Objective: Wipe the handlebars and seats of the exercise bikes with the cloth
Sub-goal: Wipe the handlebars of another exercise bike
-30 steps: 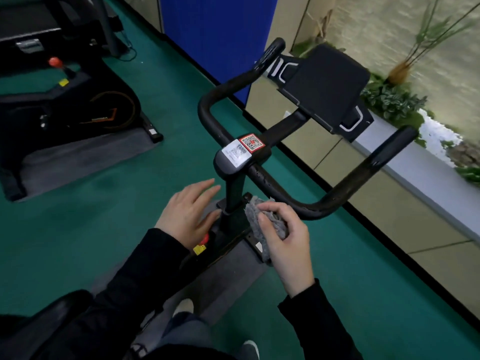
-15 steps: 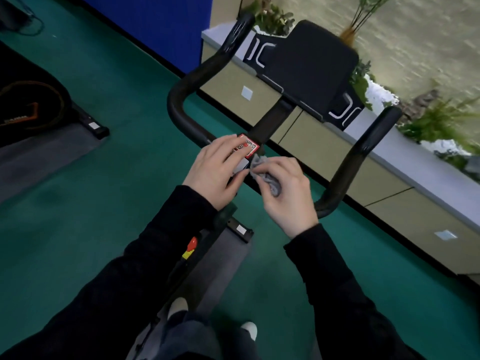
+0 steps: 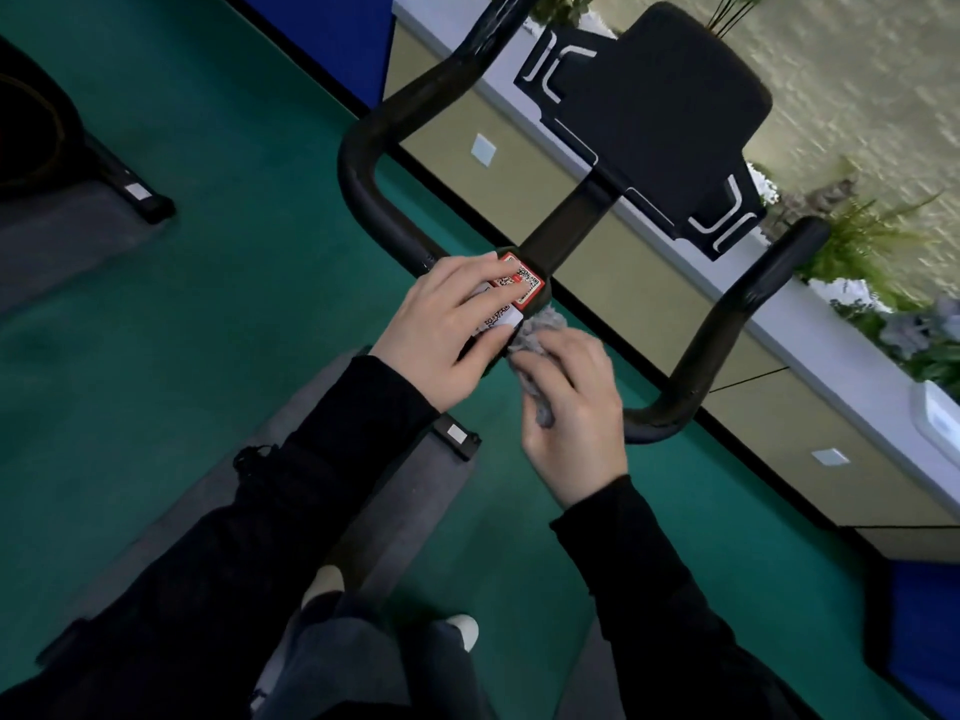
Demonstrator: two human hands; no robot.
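Observation:
A black exercise bike handlebar [image 3: 363, 168] curves in a wide U in front of me, with a black tablet holder [image 3: 660, 111] on its stem. Red and white QR stickers [image 3: 522, 283] mark the centre clamp. My left hand [image 3: 447, 330] rests flat on that clamp, its fingers straight over the stickers. My right hand [image 3: 571, 407] grips a crumpled grey cloth [image 3: 535, 345] and presses it against the bar just right of the clamp. The seat is out of view.
Green floor [image 3: 234, 283] surrounds the bike, with a grey mat [image 3: 363, 522] under it. A second black bike [image 3: 41, 148] stands at the left on its own mat. A low beige cabinet with a white planter ledge [image 3: 810, 350] and plants runs close behind the handlebar.
My left hand rose from beside the stem and settled on the centre clamp. My right hand brought the cloth up along the bar to the clamp. My view moved closer and tilted.

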